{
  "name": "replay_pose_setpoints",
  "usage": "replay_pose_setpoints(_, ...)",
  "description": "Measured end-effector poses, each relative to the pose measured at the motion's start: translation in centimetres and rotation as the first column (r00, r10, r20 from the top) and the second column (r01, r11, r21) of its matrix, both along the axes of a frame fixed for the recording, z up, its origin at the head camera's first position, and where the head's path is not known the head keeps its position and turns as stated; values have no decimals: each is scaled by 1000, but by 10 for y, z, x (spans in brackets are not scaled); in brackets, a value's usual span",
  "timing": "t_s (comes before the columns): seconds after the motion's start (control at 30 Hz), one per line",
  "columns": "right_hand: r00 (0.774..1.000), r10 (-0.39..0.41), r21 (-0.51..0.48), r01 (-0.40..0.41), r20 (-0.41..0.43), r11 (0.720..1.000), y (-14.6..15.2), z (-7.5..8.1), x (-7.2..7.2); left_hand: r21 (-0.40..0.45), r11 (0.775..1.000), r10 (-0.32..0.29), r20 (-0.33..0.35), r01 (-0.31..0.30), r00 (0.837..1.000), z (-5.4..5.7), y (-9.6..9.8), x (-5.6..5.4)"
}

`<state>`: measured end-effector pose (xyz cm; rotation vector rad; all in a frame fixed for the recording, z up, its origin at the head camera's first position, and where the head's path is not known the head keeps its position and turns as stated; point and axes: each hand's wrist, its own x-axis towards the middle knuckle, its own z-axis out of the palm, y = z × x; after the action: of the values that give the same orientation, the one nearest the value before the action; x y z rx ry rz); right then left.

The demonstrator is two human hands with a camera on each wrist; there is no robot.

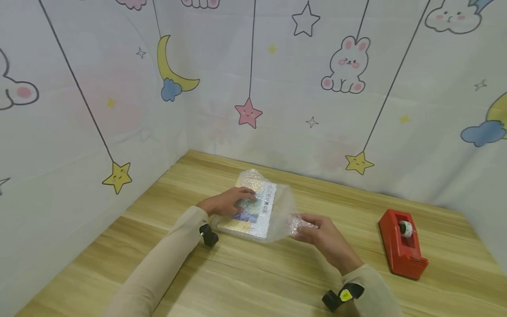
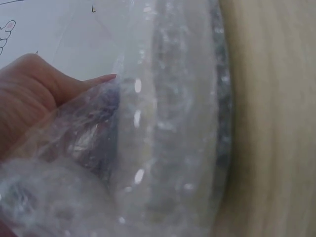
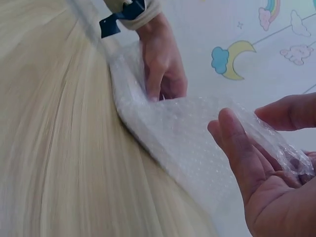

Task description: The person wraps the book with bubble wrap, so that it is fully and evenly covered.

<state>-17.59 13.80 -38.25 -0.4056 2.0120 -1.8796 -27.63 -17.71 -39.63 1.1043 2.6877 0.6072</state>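
Observation:
A book (image 1: 267, 209) with a blue and yellow picture and a white title strip lies on the table inside clear bubble wrap (image 1: 286, 201). My left hand (image 1: 229, 201) presses on the left part of its cover, fingers spread over the picture. To the right, my right hand (image 1: 326, 237) holds a loose end of the wrap between thumb and fingers. The right wrist view shows that wrap (image 3: 190, 126) stretching from the book to my right hand (image 3: 274, 185). Close up in the left wrist view, layered wrap (image 2: 170, 98) covers the book's edge and partly hides the left hand (image 2: 32, 96).
A red tape dispenser (image 1: 404, 246) with a small roll stands on the wood-grain table (image 1: 253, 277), right of my right hand. White curtains (image 1: 222, 57) printed with stars, a moon and rabbits enclose the table at the back and sides.

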Motion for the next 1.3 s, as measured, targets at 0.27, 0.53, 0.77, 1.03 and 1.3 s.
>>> replay_pose_setpoints(0.27, 992, -99, -71, 104, 77, 992, -32, 9, -2, 7, 1000, 0, -2, 0, 1000, -1, -2, 1)
replay_pose_setpoints(0.53, 986, -133, -118, 145, 103, 982, -59, 7, -6, 5, 1000, -13, -27, 13, 1000, 0, -1, 2)
replay_pose_setpoints(0.77, 979, -170, -140, 185, 117, 973, -83, 1, -8, 6, 999, -46, -89, 46, 995, 1, -1, 1)
replay_pose_setpoints(1.03, 961, -243, -135, 260, 134, 956, -101, -5, -11, 11, 1000, -3, -66, 4, 998, 3, 0, 3)
replay_pose_setpoints(1.3, 950, -279, -134, 298, 142, 945, -110, -12, -11, 11, 1000, 15, -60, -14, 998, 3, 0, 1)
